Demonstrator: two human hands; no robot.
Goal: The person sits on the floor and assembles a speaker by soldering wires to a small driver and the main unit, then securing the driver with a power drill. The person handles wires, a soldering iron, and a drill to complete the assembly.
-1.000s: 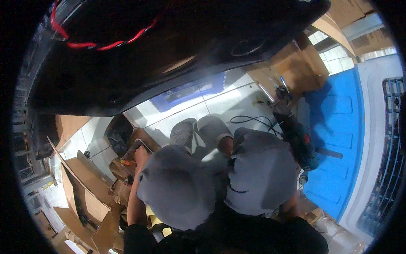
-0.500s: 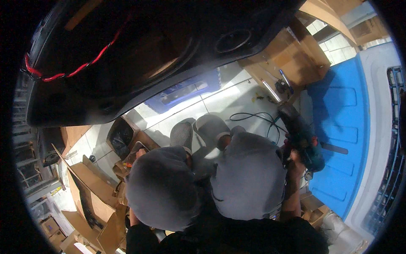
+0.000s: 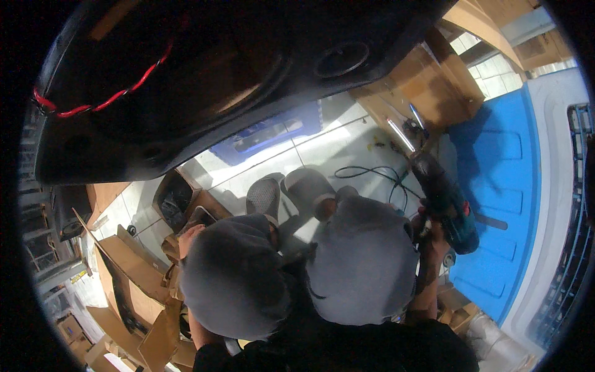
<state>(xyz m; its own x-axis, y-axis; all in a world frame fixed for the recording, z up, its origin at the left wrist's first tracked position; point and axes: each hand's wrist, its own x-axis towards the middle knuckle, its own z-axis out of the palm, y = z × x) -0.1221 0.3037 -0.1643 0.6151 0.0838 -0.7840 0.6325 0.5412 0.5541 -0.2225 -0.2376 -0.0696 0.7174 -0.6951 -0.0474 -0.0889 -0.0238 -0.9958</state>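
Observation:
My right hand (image 3: 436, 242) is wrapped round the handle of a teal and black power drill (image 3: 455, 217), beside my right knee. The drill's dark front end points away from me, toward a silver rod-like piece (image 3: 400, 133) by a cardboard box; I cannot tell whether the two are joined. My left hand (image 3: 191, 237) is at the outer side of my left knee, next to cardboard pieces. The knee hides most of its fingers. Above my feet hangs a large black panel (image 3: 204, 124) with a round opening and a twisted red and black wire (image 3: 133, 88).
A blue panel with a white frame (image 3: 496, 161) stands at the right. A dark cable (image 3: 372, 170) lies on the white tiles near a blue-violet plastic crate (image 3: 273, 139). Open cardboard boxes (image 3: 139, 273) crowd the left; another box (image 3: 446, 87) stands far right.
The drill and my right hand have shifted slightly right and nearer. My left hand has moved a little left and nearer, and an orange thing seen beside it no longer shows.

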